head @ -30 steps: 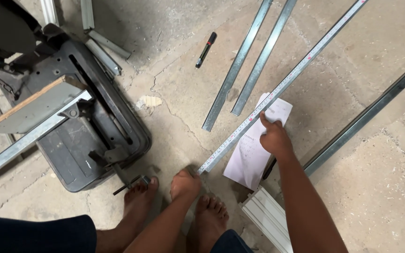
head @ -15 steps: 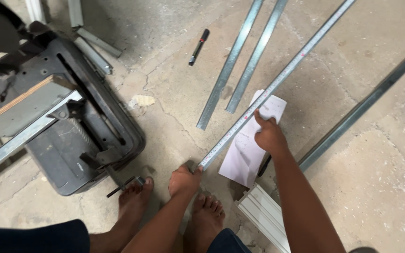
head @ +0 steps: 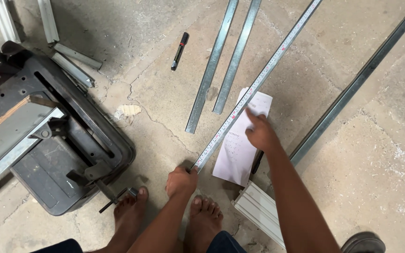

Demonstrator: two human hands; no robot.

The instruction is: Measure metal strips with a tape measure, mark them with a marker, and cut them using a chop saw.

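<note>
- The left hand [head: 180, 181] is closed in a fist on the near end of the tape measure [head: 258, 82], pinning it to the concrete floor [head: 155, 61] just ahead of two bare feet [head: 130, 215]
- The right hand [head: 260, 133] rests flat, fingers loosely together and gripping nothing, on a white sheet of paper [head: 237, 150]; its forefinger points up at the tape's edge, touching or nearly so; I cannot tell which
- The tape runs as a long straight strip from the left fist diagonally up and right, crossing the paper's upper corner and leaving the view at the top
- Left of the tape lie two grey metal channels [head: 212, 70], side by side and roughly parallel to it; a black marker [head: 180, 50] lies further left, well apart
- A dark metal rail [head: 352, 89] lies right of the paper, also diagonal; a pale ribbed profile [head: 258, 213] sits just below the paper
- A black chop saw [head: 66, 140] stands at the left, a length of metal section clamped in it
</note>
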